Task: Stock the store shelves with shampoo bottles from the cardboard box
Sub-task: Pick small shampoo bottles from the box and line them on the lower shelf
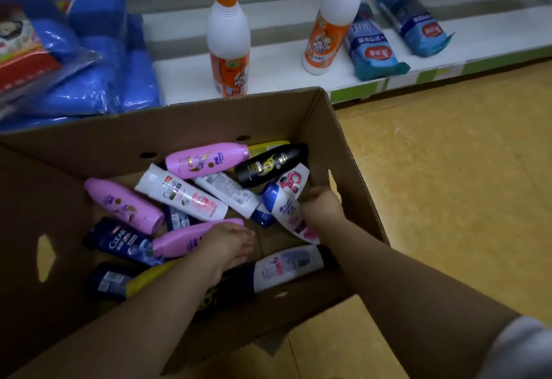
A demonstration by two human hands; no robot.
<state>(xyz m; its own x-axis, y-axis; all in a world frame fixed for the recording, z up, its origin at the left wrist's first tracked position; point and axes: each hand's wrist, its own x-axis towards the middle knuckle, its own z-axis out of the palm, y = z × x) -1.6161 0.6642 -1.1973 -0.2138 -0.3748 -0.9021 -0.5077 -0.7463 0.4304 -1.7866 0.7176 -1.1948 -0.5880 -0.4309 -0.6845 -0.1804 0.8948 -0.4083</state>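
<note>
The box (352, 169) held shampoo bottles lying in a loose heap: three pink, five white, three dark blue, two yellow and one black (268, 166) plainly seen.

The left hand (227, 244) lay on the near end of one pink bottle (179, 241), fingers nearly straight and loose, not clasped round it. The right hand (321, 208) touched the right edge of a blue-capped white bottle (283, 210). Its fingers were hidden, so whether it was grasping could not be told. The other bottles lay left of and beyond both hands.

Beyond the hands, past the box's far wall, the shelf (274, 71) carried two upright orange-capped cleaners (228, 35) and two blue packs (373, 47) lying flat.
</note>
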